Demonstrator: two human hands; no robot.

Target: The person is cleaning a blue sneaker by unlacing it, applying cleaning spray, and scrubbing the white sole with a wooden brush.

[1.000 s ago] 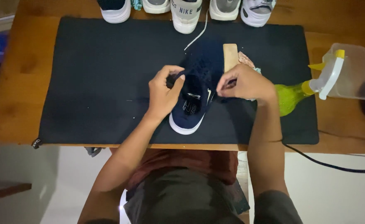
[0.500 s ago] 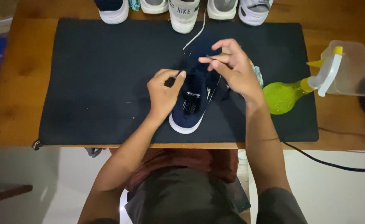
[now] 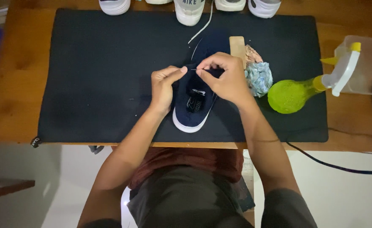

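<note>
Wooden and warm brown, the tabletop [image 3: 8,105] carries a wide black rectangular mat [image 3: 101,76] with a soft, matte surface. Along its far edge stands a row of pale sneakers [image 3: 189,10], only their toes in view, one trailing a white lace onto the mat. At the right, partly off the mat, a translucent plastic tub [image 3: 365,67] sits behind a round, glossy green spray bottle [image 3: 291,95] lying on its side with a white and yellow trigger. Just left of the bottle rests a crumpled bluish cloth [image 3: 258,78], touching a flat tan strip, perhaps wood.

Near the mat's front edge lies the dark navy knit sneaker with a white sole [image 3: 193,107], heel toward the person. The left hand [image 3: 162,86] is loosely curled against the shoe's left side, thumb extended toward the tongue, steadying it. The right hand [image 3: 226,78] is pinched shut over the shoe's throat on something thin and dark; whether it is a lace end or a tool I cannot tell.

To do this well, the left hand should keep the soft upper from shifting while the right works in short, controlled pulls, keeping the pinch close to the eyelets.
</note>
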